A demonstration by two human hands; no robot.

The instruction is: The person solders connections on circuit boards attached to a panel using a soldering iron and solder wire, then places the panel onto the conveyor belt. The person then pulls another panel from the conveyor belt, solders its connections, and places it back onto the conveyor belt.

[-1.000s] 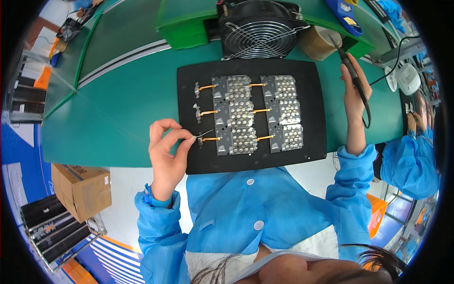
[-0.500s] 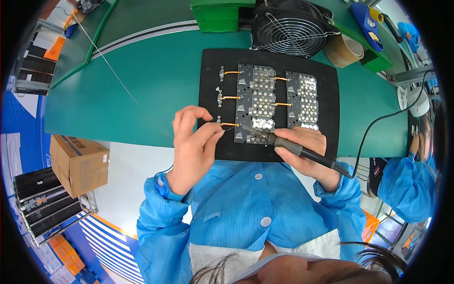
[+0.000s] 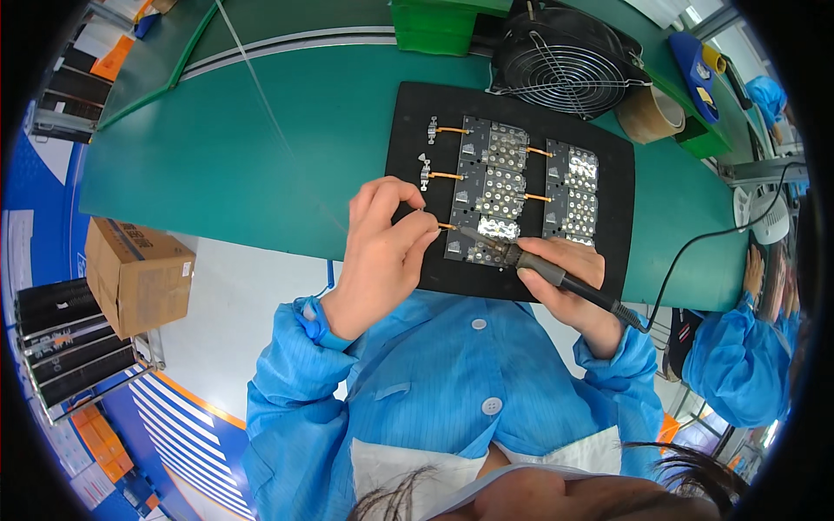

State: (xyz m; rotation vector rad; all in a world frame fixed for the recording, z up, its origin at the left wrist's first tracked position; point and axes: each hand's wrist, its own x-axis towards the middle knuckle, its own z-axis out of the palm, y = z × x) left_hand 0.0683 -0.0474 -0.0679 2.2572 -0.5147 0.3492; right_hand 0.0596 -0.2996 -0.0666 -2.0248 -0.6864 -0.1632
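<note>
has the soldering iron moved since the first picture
Yes, left and downward in view: the soldering iron, earlier right of the black mat, now reaches over its lower-left circuit board.

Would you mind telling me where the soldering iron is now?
In the head view, the soldering iron is right of centre, in the right hand, its tip over the left column's nearest circuit board on the black mat.
</note>
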